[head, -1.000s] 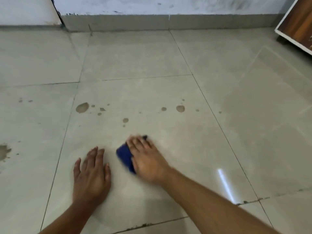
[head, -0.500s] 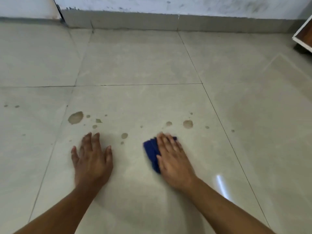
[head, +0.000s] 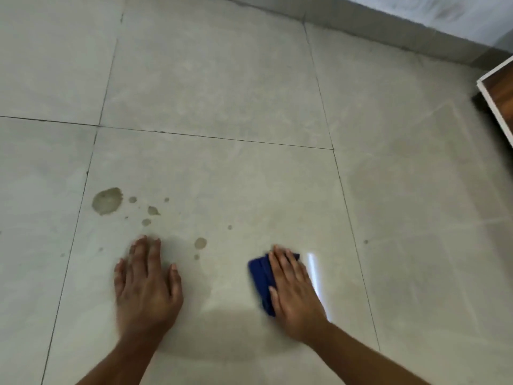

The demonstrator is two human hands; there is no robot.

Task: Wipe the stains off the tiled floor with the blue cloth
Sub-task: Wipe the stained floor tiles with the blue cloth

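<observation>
The blue cloth (head: 261, 282) lies folded on the grey tiled floor (head: 222, 79), with my right hand (head: 295, 293) pressed flat on top of it, covering most of it. My left hand (head: 147, 284) rests palm down on the tile to the left, fingers spread, holding nothing. A large brown stain (head: 107, 200) sits ahead of my left hand, with several small spots (head: 152, 210) beside it. Between my two hands lies one round spot (head: 200, 243). The tile just ahead of the cloth shows no spots.
A grey skirting (head: 388, 31) and white wall run along the far right. A wood-faced furniture edge with white trim (head: 497, 107) juts in at the right. One small speck (head: 366, 242) marks the tile to the right of the cloth.
My right hand has slid the cloth rightward and forward; the two round spots seen ahead of it earlier are gone from view. The camera has tilted, and my left hand stays planted.
</observation>
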